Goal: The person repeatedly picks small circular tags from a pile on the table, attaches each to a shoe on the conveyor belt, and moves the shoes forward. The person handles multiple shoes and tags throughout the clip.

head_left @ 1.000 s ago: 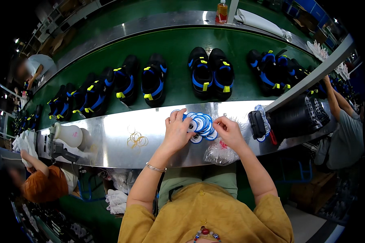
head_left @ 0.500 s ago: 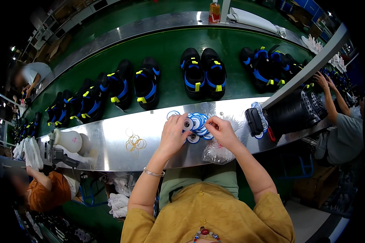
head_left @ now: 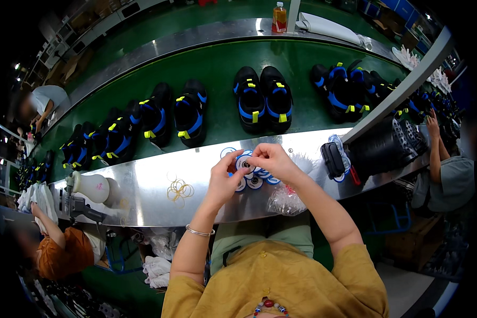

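Between the thumb and fingers of my left hand (head_left: pixel 223 179), closed and raised over the metal ledge, is a round white tag (head_left: pixel 243 160) with a blue rim and dark centre. My right hand (head_left: pixel 274 160) is pinched at the tag's right side; whatever its fingertips hold is too small to make out. Below both hands lies a loose pile of similar round tags (head_left: pixel 255 183), partly covered by the fingers. To the right of the pile are thin clear plastic strands (head_left: pixel 303 164) and a crumpled clear plastic bag (head_left: pixel 287 201).
Several black-and-blue shoes (head_left: pixel 250 100) with yellow tabs stand on the green belt beyond the metal ledge (head_left: pixel 148 201). Yellow rubber bands (head_left: pixel 180 191) and a white-topped tool (head_left: pixel 90 188) are left. A black case (head_left: pixel 332 160) and slanted post (head_left: pixel 397 93) are right. Co-workers flank me.
My right hand has moved left and up to the tag in my left hand. That tag is lifted from the pile. The co-worker's hands at right have shifted.
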Available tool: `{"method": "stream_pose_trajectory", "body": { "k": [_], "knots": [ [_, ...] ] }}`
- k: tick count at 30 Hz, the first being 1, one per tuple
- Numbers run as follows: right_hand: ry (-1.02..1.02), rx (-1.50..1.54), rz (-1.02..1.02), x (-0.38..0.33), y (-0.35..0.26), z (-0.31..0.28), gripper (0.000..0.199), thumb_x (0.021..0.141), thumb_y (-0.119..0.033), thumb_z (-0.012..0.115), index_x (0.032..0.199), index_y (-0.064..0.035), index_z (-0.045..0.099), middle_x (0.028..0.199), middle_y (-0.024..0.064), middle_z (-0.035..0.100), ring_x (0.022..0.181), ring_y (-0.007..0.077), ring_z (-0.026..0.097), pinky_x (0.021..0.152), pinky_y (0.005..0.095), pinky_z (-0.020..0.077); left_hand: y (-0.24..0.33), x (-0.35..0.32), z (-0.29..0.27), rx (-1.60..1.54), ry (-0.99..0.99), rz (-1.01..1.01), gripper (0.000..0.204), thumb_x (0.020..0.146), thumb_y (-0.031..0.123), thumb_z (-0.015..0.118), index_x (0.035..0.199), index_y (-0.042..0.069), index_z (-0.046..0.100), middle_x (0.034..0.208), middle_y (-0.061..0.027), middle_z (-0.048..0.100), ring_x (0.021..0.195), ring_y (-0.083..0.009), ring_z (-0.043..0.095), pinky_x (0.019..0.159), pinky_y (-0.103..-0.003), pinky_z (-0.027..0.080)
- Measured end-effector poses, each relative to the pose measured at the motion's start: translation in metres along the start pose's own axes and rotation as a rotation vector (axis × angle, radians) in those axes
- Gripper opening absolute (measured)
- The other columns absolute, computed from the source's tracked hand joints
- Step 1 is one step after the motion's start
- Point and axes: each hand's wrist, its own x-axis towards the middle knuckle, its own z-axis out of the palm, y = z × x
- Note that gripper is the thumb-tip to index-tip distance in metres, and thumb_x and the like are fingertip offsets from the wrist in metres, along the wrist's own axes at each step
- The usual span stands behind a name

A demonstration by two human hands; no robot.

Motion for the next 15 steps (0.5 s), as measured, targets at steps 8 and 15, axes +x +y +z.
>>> {"method": "stream_pose_trajectory", "body": {
  "k": [8,15],
  "knots": [
    [0.171,0.093,-0.017,-0.005,-0.017,0.0,0.018,0.086,-0.016,0.064,0.085,0.0006,0.058,0.068,0.0013,0.057,0.065,0.005,0.047,0.058,0.0219,0.0381,-0.004,0.005,0.004,-0.566,0.086,-0.273,0.01,0.086,0.006,0.064,0.094,0.001,0.06,0.083,-0.0057,0.065,0.076,-0.0115,0.063,0.064,-0.021,0.051],
    [0.259,-0.253,-0.301,-0.027,-0.023,0.013,0.011,0.088,-0.011,0.056,0.085,-0.0003,0.054,0.074,0.0182,0.063,0.07,0.0372,0.061,0.059,0.0412,0.0466,0.003,0.005,0.023,-0.705,0.228,-0.21,0.009,0.089,0.005,0.06,0.092,-0.001,0.055,0.09,-0.0111,0.065,0.078,-0.0178,0.066,0.067,-0.027,0.056]
  ]
}}
